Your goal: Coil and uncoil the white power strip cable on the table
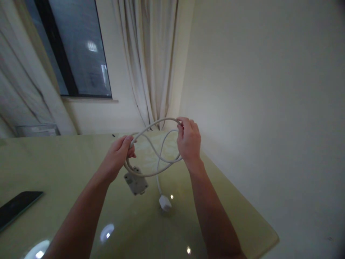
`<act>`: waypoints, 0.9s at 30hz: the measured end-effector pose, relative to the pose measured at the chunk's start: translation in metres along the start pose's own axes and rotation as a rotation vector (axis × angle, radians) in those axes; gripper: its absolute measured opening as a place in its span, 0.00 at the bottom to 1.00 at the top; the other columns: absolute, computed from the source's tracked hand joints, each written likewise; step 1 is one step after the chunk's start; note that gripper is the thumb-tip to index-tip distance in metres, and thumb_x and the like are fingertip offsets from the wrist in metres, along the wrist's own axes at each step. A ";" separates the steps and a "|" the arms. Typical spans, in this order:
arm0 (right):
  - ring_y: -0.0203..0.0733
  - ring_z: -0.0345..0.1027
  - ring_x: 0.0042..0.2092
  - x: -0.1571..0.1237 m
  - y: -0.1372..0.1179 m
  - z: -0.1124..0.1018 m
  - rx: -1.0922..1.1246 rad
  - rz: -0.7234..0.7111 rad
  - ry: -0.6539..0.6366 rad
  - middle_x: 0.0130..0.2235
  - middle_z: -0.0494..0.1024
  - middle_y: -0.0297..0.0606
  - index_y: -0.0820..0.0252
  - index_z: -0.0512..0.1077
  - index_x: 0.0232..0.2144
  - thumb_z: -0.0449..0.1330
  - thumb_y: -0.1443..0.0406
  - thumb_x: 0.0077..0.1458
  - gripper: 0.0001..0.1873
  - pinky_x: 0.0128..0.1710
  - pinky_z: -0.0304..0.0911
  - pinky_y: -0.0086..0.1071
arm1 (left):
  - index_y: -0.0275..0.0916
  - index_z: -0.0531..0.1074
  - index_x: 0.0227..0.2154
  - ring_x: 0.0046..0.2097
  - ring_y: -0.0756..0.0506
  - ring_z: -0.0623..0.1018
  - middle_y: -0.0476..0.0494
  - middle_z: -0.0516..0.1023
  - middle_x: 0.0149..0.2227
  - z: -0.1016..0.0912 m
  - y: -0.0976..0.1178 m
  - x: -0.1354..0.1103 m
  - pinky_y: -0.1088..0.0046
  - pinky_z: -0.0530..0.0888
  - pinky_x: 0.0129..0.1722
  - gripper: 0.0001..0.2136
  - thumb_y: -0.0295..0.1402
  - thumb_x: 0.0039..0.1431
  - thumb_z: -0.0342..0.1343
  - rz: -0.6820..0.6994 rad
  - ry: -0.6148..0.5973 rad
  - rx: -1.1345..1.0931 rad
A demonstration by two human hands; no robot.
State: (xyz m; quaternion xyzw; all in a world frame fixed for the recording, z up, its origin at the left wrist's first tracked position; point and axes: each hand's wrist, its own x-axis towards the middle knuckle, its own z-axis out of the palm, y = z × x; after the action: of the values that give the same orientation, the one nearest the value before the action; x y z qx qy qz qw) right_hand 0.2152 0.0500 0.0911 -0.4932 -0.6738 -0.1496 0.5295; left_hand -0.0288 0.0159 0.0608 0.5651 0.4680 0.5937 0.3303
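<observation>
A white power cord (151, 175) hangs in loose loops between my two hands above the table. My left hand (122, 153) is closed round the loops on their left side, thumb on top. On the right side, my right hand (189, 138) pinches the cord between thumb and fingers. Below my left hand is the cord's white socket block (136, 182), tilted, with dark spots near its corners. The white plug (165, 203) dangles at the other end, close over the tabletop; I cannot tell whether it touches.
The glossy pale green table (67, 172) reflects several lights. A dark flat device (20, 207) lies at its left. Behind stand a curtain (151, 54) and a dark-framed window (78, 46). A plain wall (256, 108) runs along the right edge.
</observation>
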 end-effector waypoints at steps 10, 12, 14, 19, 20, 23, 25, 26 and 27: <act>0.44 0.74 0.56 -0.012 -0.042 0.002 0.419 -0.385 -0.639 0.55 0.82 0.40 0.52 0.74 0.61 0.61 0.70 0.69 0.20 0.59 0.65 0.37 | 0.40 0.73 0.34 0.21 0.51 0.64 0.51 0.69 0.21 0.020 0.024 -0.022 0.77 0.59 0.18 0.19 0.53 0.66 0.57 0.045 -0.108 0.042; 0.43 0.75 0.56 -0.012 -0.042 0.003 0.484 -0.366 -0.634 0.54 0.83 0.40 0.53 0.77 0.56 0.61 0.67 0.71 0.15 0.58 0.66 0.36 | 0.40 0.76 0.35 0.22 0.49 0.68 0.48 0.75 0.23 0.014 0.025 -0.019 0.76 0.63 0.21 0.19 0.52 0.68 0.54 0.079 -0.063 0.117; 0.43 0.77 0.52 -0.009 -0.035 0.002 0.534 -0.317 -0.560 0.49 0.85 0.40 0.56 0.81 0.49 0.61 0.65 0.71 0.09 0.55 0.67 0.35 | 0.39 0.77 0.34 0.27 0.47 0.74 0.44 0.80 0.27 0.007 0.023 -0.015 0.73 0.69 0.26 0.19 0.50 0.69 0.53 0.119 -0.026 0.239; 0.38 0.75 0.39 0.001 -0.017 -0.005 0.682 0.048 -0.107 0.38 0.83 0.36 0.56 0.82 0.40 0.64 0.63 0.68 0.07 0.42 0.67 0.32 | 0.38 0.81 0.38 0.47 0.39 0.83 0.37 0.86 0.42 0.001 0.011 -0.004 0.65 0.78 0.46 0.23 0.56 0.65 0.56 0.105 0.032 0.148; 0.36 0.72 0.35 0.002 -0.016 -0.006 0.743 0.142 -0.033 0.34 0.81 0.34 0.56 0.82 0.40 0.64 0.61 0.67 0.07 0.38 0.66 0.31 | 0.38 0.80 0.40 0.48 0.39 0.83 0.36 0.86 0.44 0.001 0.008 -0.003 0.64 0.79 0.46 0.25 0.58 0.63 0.57 0.076 0.064 0.083; 0.32 0.57 0.25 0.006 -0.018 -0.009 1.008 0.408 0.119 0.26 0.68 0.27 0.55 0.79 0.39 0.66 0.55 0.65 0.11 0.23 0.54 0.28 | 0.37 0.80 0.42 0.37 0.42 0.82 0.36 0.86 0.40 0.002 -0.004 0.000 0.67 0.78 0.35 0.28 0.60 0.62 0.55 -0.015 0.054 0.079; 0.30 0.47 0.22 0.007 -0.020 -0.012 1.171 0.523 0.187 0.25 0.62 0.24 0.54 0.77 0.39 0.67 0.52 0.62 0.13 0.19 0.46 0.27 | 0.37 0.80 0.40 0.26 0.45 0.76 0.40 0.83 0.31 0.002 -0.014 0.001 0.69 0.71 0.28 0.26 0.57 0.61 0.54 -0.032 -0.068 0.245; 0.29 0.44 0.21 0.008 -0.021 -0.014 1.226 0.553 0.216 0.25 0.60 0.23 0.54 0.76 0.40 0.68 0.52 0.61 0.14 0.18 0.43 0.27 | 0.37 0.80 0.37 0.24 0.46 0.72 0.43 0.81 0.27 0.002 -0.018 0.002 0.70 0.67 0.26 0.24 0.55 0.62 0.53 -0.022 -0.137 0.345; 0.29 0.42 0.21 0.008 -0.021 -0.015 1.261 0.566 0.239 0.24 0.59 0.23 0.54 0.76 0.40 0.68 0.52 0.60 0.14 0.18 0.42 0.26 | 0.38 0.80 0.33 0.23 0.46 0.71 0.44 0.78 0.24 0.003 -0.023 0.003 0.70 0.65 0.26 0.22 0.53 0.62 0.53 -0.002 -0.192 0.439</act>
State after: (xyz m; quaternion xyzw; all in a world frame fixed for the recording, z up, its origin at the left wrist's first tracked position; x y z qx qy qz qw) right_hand 0.2064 0.0333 0.1109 -0.2284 -0.4148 0.3603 0.8037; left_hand -0.0293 0.0268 0.0402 0.6768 0.5529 0.4211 0.2430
